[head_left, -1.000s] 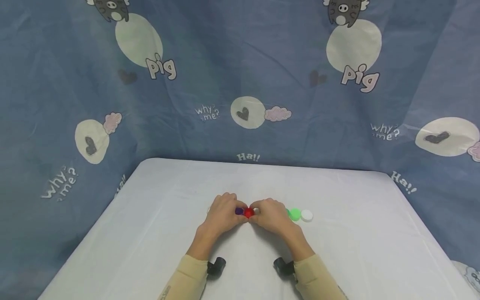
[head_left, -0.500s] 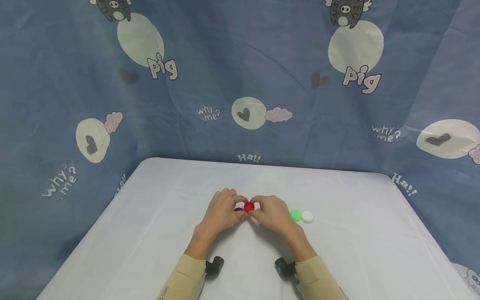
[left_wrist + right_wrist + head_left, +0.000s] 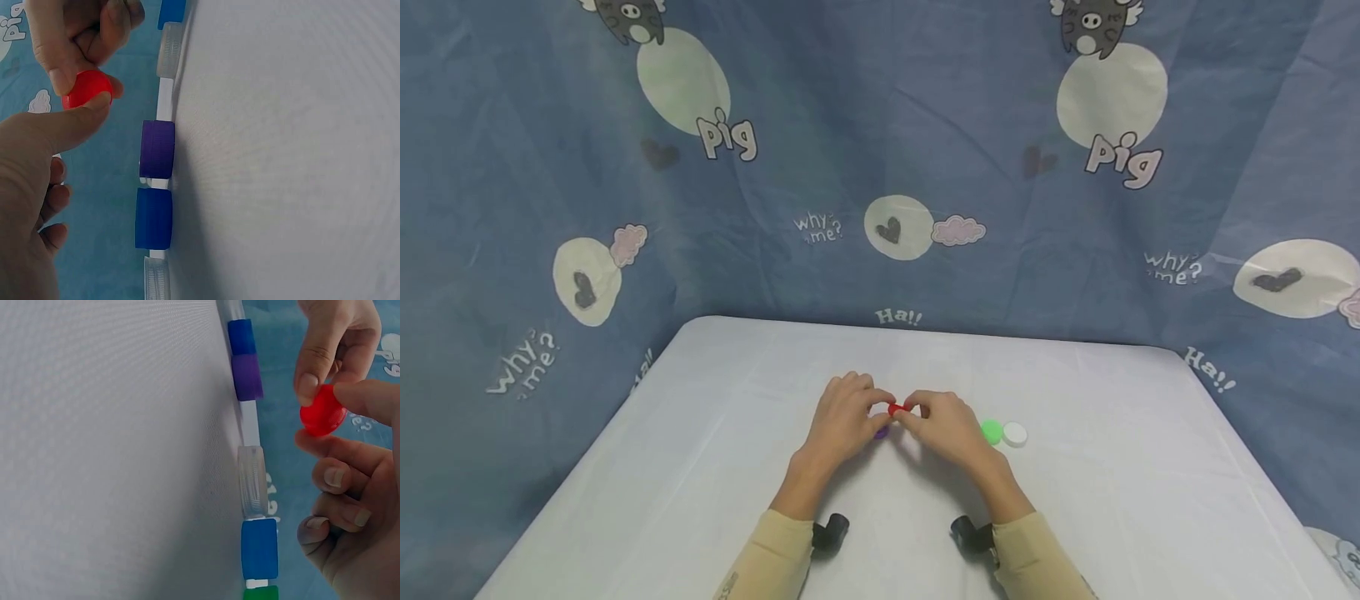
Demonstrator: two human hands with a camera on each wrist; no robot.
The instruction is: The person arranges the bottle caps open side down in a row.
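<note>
Red cap (image 3: 897,409) is in both hands, just below centre of the head view, raised off the worktop (image 3: 1112,517). Left hand (image 3: 844,421): clamped on it, thumb and forefinger pinching one side. Right hand (image 3: 947,427): same, thumb and forefinger on the other side. Remaining fingers of both are curled in, off the cap. Cap reads tilted in the head view.

Row of caps on the worktop under the hands. Left wrist view, mid-frame: purple cap (image 3: 157,150), with dark blue cap (image 3: 154,219) right below it in frame and a second clear cap (image 3: 157,278) at the bottom edge. Right wrist view, lower right of centre: ribbed clear cap (image 3: 252,481), then mid-blue cap (image 3: 259,549), then a green edge (image 3: 261,593) cut off at the bottom. Gap in the row between purple and ribbed clear.

Head view, right of the right hand: bright green cap (image 3: 992,432) and white cap (image 3: 1015,434), side by side. Can't tell if the green edge is that same bright green one.

Blue printed cloth (image 3: 812,275) fills the upper frame behind the worktop. Tan sleeves (image 3: 771,554) at bottom.
</note>
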